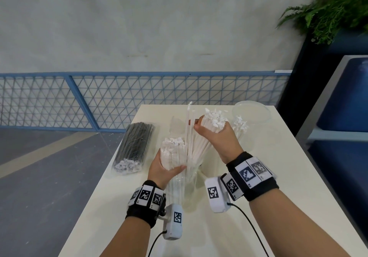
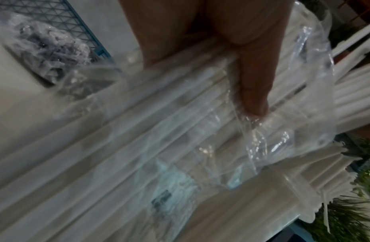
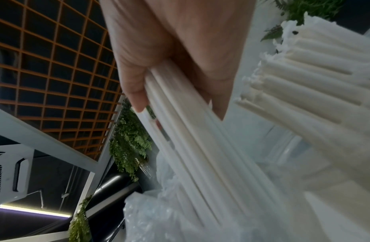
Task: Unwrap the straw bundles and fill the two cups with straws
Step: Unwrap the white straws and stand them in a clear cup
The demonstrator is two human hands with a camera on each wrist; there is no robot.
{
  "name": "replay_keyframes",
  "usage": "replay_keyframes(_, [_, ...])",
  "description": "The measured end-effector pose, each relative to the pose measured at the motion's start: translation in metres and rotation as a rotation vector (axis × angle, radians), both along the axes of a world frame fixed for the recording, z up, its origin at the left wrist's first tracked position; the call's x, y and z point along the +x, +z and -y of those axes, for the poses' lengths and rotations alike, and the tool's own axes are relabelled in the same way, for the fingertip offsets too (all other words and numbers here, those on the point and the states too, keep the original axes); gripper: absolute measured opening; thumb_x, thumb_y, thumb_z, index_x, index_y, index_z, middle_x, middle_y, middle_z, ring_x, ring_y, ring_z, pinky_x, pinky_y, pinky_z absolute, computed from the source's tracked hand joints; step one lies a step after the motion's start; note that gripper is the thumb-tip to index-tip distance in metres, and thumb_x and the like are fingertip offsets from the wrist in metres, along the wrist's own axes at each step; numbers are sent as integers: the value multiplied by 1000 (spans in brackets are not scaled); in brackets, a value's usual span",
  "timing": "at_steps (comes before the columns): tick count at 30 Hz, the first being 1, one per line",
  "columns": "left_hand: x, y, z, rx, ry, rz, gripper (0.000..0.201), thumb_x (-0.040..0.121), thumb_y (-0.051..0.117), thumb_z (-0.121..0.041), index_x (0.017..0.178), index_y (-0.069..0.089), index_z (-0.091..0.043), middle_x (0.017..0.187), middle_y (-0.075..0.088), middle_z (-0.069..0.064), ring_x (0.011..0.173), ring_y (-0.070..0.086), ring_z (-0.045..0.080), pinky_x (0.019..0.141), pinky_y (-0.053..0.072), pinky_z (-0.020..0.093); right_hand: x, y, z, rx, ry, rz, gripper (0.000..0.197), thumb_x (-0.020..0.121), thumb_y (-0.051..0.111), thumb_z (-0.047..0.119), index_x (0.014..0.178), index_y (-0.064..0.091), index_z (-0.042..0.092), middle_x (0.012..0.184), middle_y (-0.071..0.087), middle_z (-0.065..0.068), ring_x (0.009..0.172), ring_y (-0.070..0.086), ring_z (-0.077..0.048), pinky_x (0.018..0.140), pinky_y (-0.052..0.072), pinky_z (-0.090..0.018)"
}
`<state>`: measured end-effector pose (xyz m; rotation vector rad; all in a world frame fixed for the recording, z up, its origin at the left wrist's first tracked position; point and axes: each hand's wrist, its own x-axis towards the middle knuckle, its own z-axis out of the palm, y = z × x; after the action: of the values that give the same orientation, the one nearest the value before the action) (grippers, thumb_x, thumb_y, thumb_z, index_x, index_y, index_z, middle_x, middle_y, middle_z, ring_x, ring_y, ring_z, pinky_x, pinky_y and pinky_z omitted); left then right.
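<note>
My left hand (image 1: 162, 168) grips a bunch of white straws (image 1: 172, 150) that stands upright in a clear cup (image 1: 188, 191) at the middle of the table. Loose clear wrapper (image 2: 283, 131) lies under its thumb (image 2: 252, 91). My right hand (image 1: 216, 137) grips a second, fanned bunch of white straws (image 1: 213, 120) leaning out of the same spot, with fingers curled round the shafts (image 3: 190, 131). A second clear cup (image 1: 258, 117) stands at the back right with white straws (image 1: 241, 125) in it. A wrapped bundle of black straws (image 1: 135, 147) lies at the table's left.
The white table (image 1: 278, 177) has its left edge close beside the black bundle. Behind it runs a blue mesh railing (image 1: 119, 101). A plant (image 1: 328, 11) and a blue seat (image 1: 346, 97) are to the right. Wrist-camera cables trail over the near table.
</note>
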<state>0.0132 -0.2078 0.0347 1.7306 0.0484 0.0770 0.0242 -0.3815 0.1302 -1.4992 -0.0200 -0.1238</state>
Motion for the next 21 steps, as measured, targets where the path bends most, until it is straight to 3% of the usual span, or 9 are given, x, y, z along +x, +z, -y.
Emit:
replay_keyframes(2, [0,1,1,20,3,7,70,61,85,-8,122,52,-13,115,64,4,111,59,20,96,47,35,-1,0,-2,6,-20,-33,69,58,84,37,113,56,7,113,67,-7,107,63,-20,99,48,-45])
replay_keyframes(6, [-1,1,3,23,-14,24,66,63,83,-7,119,52,-18,112,64,-1,109,59,17,90,47,25,-3,3,-3,-37,93,-25,54,65,83,20,114,61,9,111,69,-7,107,64,-19,99,48,-42])
replay_keyframes(8, [-3,0,3,24,-25,28,66,63,83,-5,118,51,-22,110,63,-5,108,58,14,87,46,21,-1,0,-7,-117,118,-48,66,57,88,35,113,62,10,109,70,-5,105,65,-18,97,50,-42])
replay_keyframes(10, [-2,0,2,21,-26,27,67,62,84,-7,118,51,-23,112,64,-4,109,59,14,91,47,26,0,-4,-9,-150,95,-67,73,51,87,48,109,65,10,106,71,-4,101,66,-16,95,51,-42])
replay_keyframes(12, [-1,0,2,23,-23,22,67,60,86,-12,117,52,-22,112,65,-2,108,60,15,93,48,31,-3,0,-11,-107,84,-18,41,67,82,30,101,70,9,102,73,-4,97,68,-12,94,51,-37])
replay_keyframes(14, [-1,2,2,25,-22,14,64,61,85,-10,114,52,-22,108,65,-3,106,61,15,89,48,26,-4,8,-10,-52,45,10,22,75,76,20,95,71,11,103,73,-4,99,67,-12,96,48,-34])
replay_keyframes(17, [-1,3,1,29,-28,-5,62,62,85,-11,113,51,-23,105,64,-5,104,61,15,89,49,28,-1,23,-7,24,-77,67,20,68,76,28,79,67,13,94,71,-6,95,65,-21,95,48,-39])
replay_keyframes(19, [-2,4,1,28,-32,-22,63,62,85,-10,114,51,-21,105,64,-4,104,61,16,92,49,32,1,34,-4,68,-97,130,8,73,68,16,65,65,15,75,68,-6,81,64,-23,89,48,-40])
replay_keyframes(21, [-2,5,2,32,-40,-27,62,62,84,-10,114,51,-21,105,64,-4,103,61,16,93,49,33,4,43,2,122,-157,156,18,75,64,4,60,62,14,68,64,-6,73,60,-21,79,48,-39])
